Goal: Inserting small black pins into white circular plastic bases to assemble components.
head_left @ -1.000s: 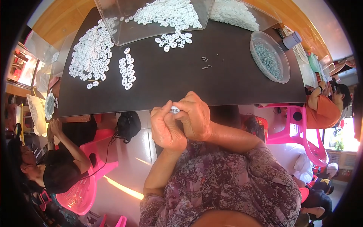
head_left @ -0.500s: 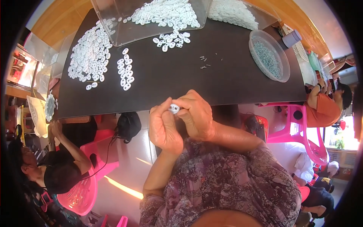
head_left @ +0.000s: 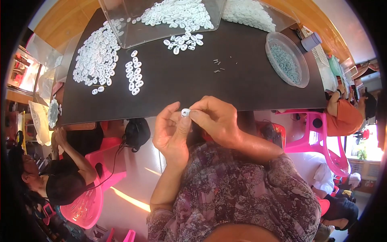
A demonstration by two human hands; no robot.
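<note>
Just off the table's near edge, my right hand (head_left: 217,123) pinches a small white oval plastic piece (head_left: 185,112) between thumb and fingertips. A dark opening shows in the piece. My left hand (head_left: 171,133) is beside it with index finger raised and apart, its thumb tip close under the piece; whether it touches cannot be made out. Similar white pieces stand in a double row (head_left: 134,74) on the dark table (head_left: 173,82). A large pile of them (head_left: 96,54) lies at the left, and a smaller cluster (head_left: 184,42) farther back.
A clear bin (head_left: 133,40) of white pieces stands at the back, beside another filled container (head_left: 248,16). At right is a round tub (head_left: 304,76) of small metal pins, with several loose pins (head_left: 217,62) nearby. Other people sit left and right on pink chairs (head_left: 86,205).
My left index finger has lifted away from the white piece and the hands have spread apart slightly. The piece stays in my right fingers, turned a little.
</note>
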